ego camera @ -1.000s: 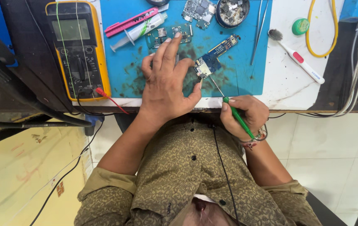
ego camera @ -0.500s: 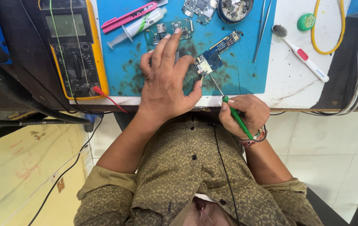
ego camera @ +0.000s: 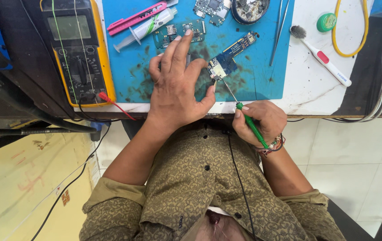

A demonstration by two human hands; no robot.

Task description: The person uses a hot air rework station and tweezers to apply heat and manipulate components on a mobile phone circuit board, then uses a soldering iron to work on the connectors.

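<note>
1. Right hand (ego camera: 258, 121) closed around a green-handled screwdriver (ego camera: 249, 125) at the near table edge; its metal tip reaches up to the blue circuit board (ego camera: 227, 60).
2. Left hand (ego camera: 177, 87) lies palm-down and spread on the blue work mat (ego camera: 262, 76), fingers loosely open, gripping nothing; thumb tip touches the board's near end, fingertips just short of a green circuit board (ego camera: 173, 32).
3. Blue circuit board sits tilted on the mat, just right of the left hand.
4. Above the left hand: syringe (ego camera: 144, 30) with a pink tool (ego camera: 136, 18) beside it.
5. Far edge of the mat: round dish of small parts (ego camera: 249, 9), tweezers (ego camera: 279, 27) to its right.
6. Left of the mat: yellow multimeter (ego camera: 76, 51), red probe lead (ego camera: 113, 103).
7. Right, on the white table (ego camera: 307, 91): white brush (ego camera: 321, 57), green round tin (ego camera: 327, 21), yellow cable loop (ego camera: 364, 35).
</note>
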